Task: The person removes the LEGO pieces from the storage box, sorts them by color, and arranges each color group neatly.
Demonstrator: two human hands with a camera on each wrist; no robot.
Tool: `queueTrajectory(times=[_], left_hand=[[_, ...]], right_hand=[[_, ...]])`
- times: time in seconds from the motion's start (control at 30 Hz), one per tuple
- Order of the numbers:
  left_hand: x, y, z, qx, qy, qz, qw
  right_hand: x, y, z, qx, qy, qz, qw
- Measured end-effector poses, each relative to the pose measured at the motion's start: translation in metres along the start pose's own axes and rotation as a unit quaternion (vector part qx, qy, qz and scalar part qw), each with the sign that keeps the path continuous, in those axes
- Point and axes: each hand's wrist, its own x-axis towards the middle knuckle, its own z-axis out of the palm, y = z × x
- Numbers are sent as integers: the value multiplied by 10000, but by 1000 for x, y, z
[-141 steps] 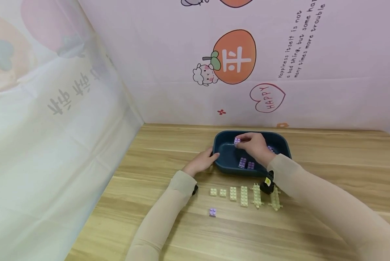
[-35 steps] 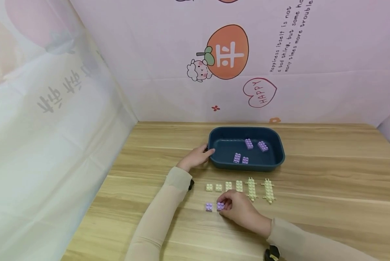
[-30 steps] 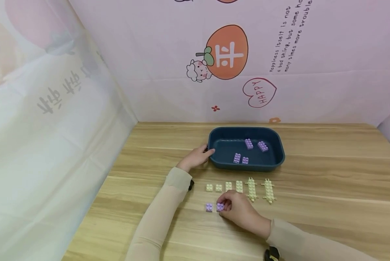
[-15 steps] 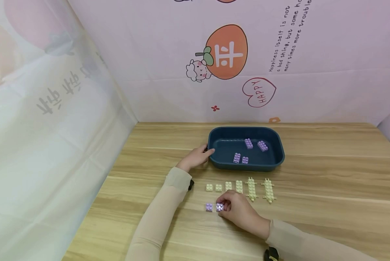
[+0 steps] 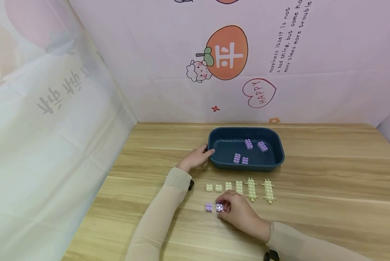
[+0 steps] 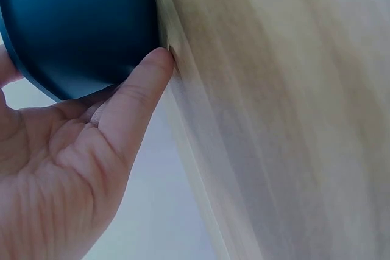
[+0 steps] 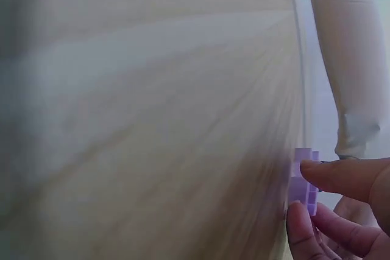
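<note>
My left hand (image 5: 195, 159) grips the left end of a dark blue tray (image 5: 222, 149), with its thumb over the rim. In the left wrist view the fingers lie against the tray's outer wall (image 6: 79, 22). With thumb and fingertips my right hand (image 5: 242, 212) pinches a small purple toy brick (image 5: 219, 207), studs up, at the tabletop. Just left of it, a small gap away, sits a matching purple brick (image 5: 209, 207). The right wrist view shows the pinched brick (image 7: 298, 190) low over the wood between thumb and fingers.
Inside the tray lie several purple bricks (image 5: 237, 158). Between tray and right hand runs a row of pale yellow pieces: two small square bricks (image 5: 209, 187), two longer bricks (image 5: 239, 186) and two axle-like plates (image 5: 268, 191). A printed cloth (image 5: 175, 90) hangs behind the table.
My right hand has come from the tray to the near tabletop, bringing a purple brick beside the other one. Over the last second it barely shifts. My left hand stays on the tray.
</note>
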Motion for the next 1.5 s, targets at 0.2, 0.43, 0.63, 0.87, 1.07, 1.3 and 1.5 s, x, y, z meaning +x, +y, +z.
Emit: queueTrajectory(times=[0.2,0.43,0.63,0.87,1.07,1.3,1.5], left_hand=[[-1,-1,0,72,40,-40,10000],[-2,-1,-1,88,98,-26,9999],[-3,-1,-3,127,93,-47,9999],[-5,0,-4,66,54,-8,10000],[-4,0,-4,35,60,-23,10000],[-3,0,-3,104,29,27,9999],[-2,0,-2,129,2,63,9999]], right_hand=[[1,-5,-9,272,256,-93,9993],[7,-16,-25,370,630,-11,9973],[16,-22,-39,405,1017,-127,9939],[23,-24,-55,383,1276,-403,9903],[31,-23,-70,221,1480,-490,9875],[42,-18,-88,30,1745,-552,9831],[50,-11,-99,-122,1906,-579,9799]])
